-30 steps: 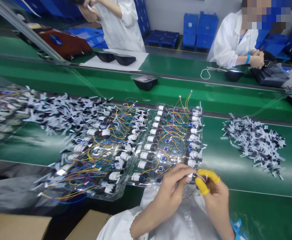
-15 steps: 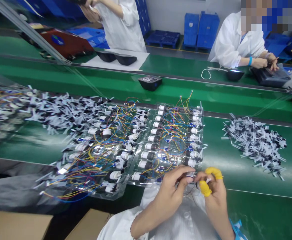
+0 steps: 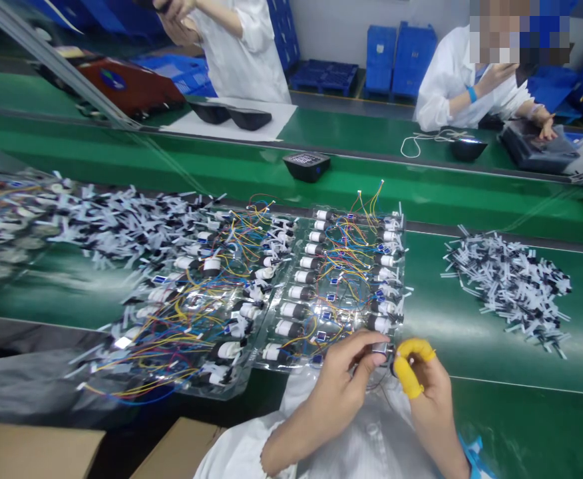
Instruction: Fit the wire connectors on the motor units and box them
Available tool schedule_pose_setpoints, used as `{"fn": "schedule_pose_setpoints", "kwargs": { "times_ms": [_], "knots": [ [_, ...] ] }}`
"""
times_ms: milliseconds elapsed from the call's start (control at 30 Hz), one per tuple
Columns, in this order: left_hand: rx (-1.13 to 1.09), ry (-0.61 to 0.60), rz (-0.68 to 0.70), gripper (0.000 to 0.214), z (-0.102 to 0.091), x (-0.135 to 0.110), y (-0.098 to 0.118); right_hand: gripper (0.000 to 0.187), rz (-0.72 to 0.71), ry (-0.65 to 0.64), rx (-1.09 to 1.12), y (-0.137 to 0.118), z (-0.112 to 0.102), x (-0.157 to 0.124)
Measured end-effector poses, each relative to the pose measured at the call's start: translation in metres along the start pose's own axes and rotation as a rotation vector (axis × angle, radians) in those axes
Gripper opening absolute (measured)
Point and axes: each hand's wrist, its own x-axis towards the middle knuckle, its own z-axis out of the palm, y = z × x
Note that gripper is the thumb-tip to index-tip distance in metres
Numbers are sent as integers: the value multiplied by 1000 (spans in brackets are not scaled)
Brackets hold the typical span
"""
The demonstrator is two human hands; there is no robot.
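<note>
Head view shows a glossy green surface [image 3: 434, 326] running left to right, with a dark rail [image 3: 361, 157] along its far side. Beyond that, two people in white coats [image 3: 246, 53] work. A metal bar [image 3: 66, 66] slants across the far left. Two clear, shiny plastic trays lie side by side in the middle, the left tray [image 3: 239, 389] reaching over the surface's near edge, the right tray [image 3: 350, 318] just beside it. A loose heap of black-and-white strips [image 3: 132, 223] crowds the left tray's far left corner; a smaller heap [image 3: 508, 286] sits well to the right, bare green between it and the right tray. Cardboard flaps [image 3: 36, 449] fill the near left. A wedge-shaped black device [image 3: 306, 167] stands far centre.

The left hand [image 3: 339, 376] is at the right tray's near end; the right hand [image 3: 428, 386], in yellow finger covers [image 3: 408, 379], is close to its right. White cylinders [image 3: 305, 263] with black ends line the tray. Smallest, a silvery block [image 3: 381, 347] is pinched in the left grip, thumb against fingers. The right grip curls just beside it; whether it pinches anything I cannot tell.
</note>
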Motion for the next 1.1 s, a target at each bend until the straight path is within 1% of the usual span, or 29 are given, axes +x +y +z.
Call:
{"fn": "schedule_pose_setpoints", "kwargs": {
  "times_ms": [133,333,633,833,1100],
  "knots": [
    [-3,-1,5,19,1,0,1,8,-26,-3,-10,3,1,2],
    [1,-20,15,19,0,1,3,12,-60,42,-3,5,2,4],
    [-10,-35,20,18,0,2,3,12,-52,52,16,5,3,2],
    [-11,-52,-11,17,1,2,2,13,-40,71,44,4,3,4],
    [8,-37,-48,16,3,1,-1,14,-38,82,56,0,6,5]
  ]
}}
